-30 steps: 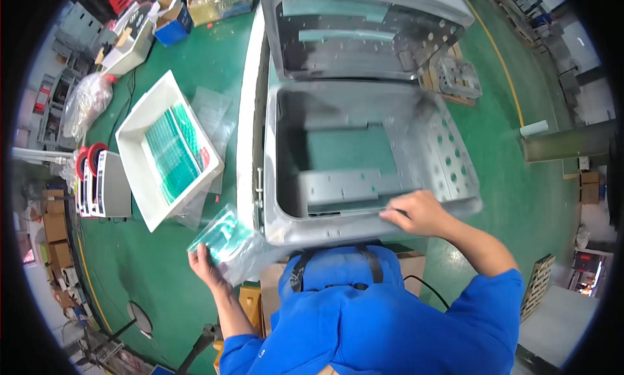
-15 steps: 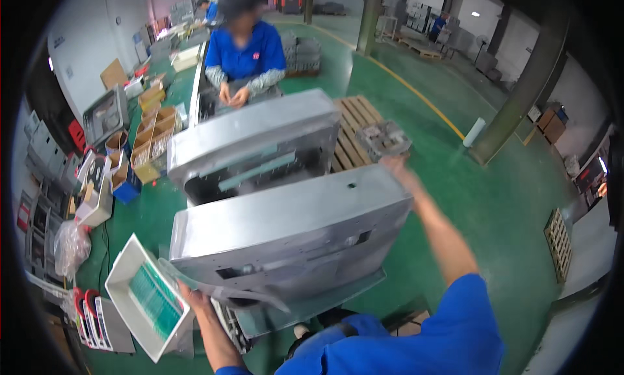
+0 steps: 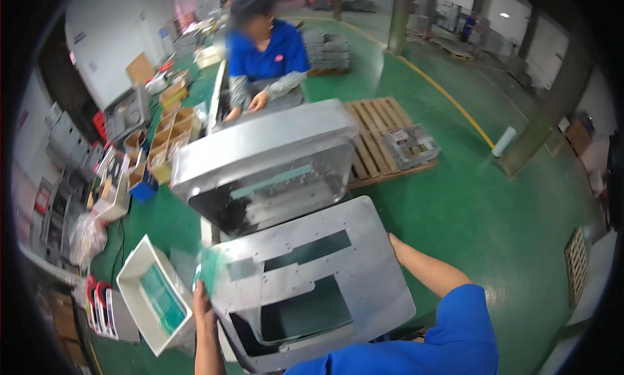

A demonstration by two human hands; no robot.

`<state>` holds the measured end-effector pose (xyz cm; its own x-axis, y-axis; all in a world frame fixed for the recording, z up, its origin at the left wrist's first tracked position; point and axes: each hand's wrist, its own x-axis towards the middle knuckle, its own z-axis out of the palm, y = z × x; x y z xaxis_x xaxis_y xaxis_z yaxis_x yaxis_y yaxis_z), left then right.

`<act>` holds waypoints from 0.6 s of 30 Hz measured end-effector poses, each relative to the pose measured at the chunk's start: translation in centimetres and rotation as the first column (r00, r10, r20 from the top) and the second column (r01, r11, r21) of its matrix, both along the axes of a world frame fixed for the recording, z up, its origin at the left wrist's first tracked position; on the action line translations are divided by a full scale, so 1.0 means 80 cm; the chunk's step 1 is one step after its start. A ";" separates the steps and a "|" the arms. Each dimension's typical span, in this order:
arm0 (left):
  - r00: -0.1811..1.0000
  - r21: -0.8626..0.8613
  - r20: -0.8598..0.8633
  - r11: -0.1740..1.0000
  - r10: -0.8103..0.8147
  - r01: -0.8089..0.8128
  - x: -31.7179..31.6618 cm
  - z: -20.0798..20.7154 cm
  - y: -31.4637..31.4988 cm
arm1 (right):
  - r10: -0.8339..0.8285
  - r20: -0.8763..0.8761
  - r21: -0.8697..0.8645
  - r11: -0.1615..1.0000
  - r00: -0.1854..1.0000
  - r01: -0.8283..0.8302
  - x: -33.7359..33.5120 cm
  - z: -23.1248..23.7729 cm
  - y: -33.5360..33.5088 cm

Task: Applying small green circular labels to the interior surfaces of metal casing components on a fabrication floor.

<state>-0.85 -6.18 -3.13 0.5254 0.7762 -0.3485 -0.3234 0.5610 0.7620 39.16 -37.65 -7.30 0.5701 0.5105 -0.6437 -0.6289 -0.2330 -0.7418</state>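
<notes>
Head view, looking down and forward over a factory floor. A large grey metal housing (image 3: 305, 290) filled the lower centre of the frame, tilted up on edge with its flat face toward the camera. That face showed rows of small holes, a dark slot across the upper part and a big rectangular opening lower down. The person's left hand (image 3: 203, 305) gripped the housing's left edge, fingers curled around it, together with a thin clear bag of green parts (image 3: 211, 271) pressed against the metal. The right hand (image 3: 392, 240) met the housing's right edge; its fingers were hidden behind the metal, so I cannot tell how they were set.

Just above, a second grey housing (image 3: 266, 163) lay tilted on the worktop (image 3: 207, 232), its open hollow facing down toward the first, the two close together. Bare green floor (image 3: 494, 206) spread wide to the right, well apart from a wooden pallet (image 3: 383, 134) at upper right of centre.

At lower left sat a white tray (image 3: 153, 297) holding green sheets. Further up the left side stood a row of cardboard boxes (image 3: 166, 131), their contents too small to tell. At the top centre, another person in a blue shirt (image 3: 266, 53) stood with hands resting at the far end.
</notes>
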 end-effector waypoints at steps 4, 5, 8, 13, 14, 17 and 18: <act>0.991 -0.097 -0.064 0.988 0.114 -0.119 -0.026 -0.095 0.028 | -0.062 -0.112 -0.054 0.997 0.992 0.056 -0.014 -0.012 -0.003; 0.992 -0.117 -0.045 0.985 0.122 -0.126 -0.010 -0.073 0.014 | -0.103 -0.124 -0.112 0.990 0.987 0.089 -0.014 -0.015 -0.013; 0.911 0.395 -0.373 0.919 0.174 -0.014 0.038 0.039 -0.041 | -0.066 0.276 -0.311 0.938 0.959 0.154 0.004 -0.018 -0.046; 0.957 0.515 -0.286 0.849 0.043 0.116 0.050 0.107 -0.126 | 0.148 0.906 -0.010 0.944 0.397 -0.330 -0.143 0.167 0.071; 0.962 0.549 -0.273 0.821 -0.003 0.158 0.048 0.109 -0.138 | 0.166 0.976 -0.079 0.873 0.142 -0.482 -0.179 0.213 0.093; 0.973 0.606 -0.223 0.774 -0.054 0.181 0.052 0.103 -0.152 | 0.247 0.964 -0.254 0.749 -0.097 -0.613 -0.219 0.238 0.129; 0.975 0.619 -0.209 0.761 -0.074 0.191 0.052 0.101 -0.154 | 0.289 0.951 -0.289 0.705 -0.109 -0.647 -0.219 0.230 0.135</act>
<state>3.32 -18.50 4.98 0.6209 0.7765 0.1073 -0.1220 -0.0395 0.9917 21.62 -26.84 11.14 0.0926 0.9415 0.3241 0.7791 0.1342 -0.6123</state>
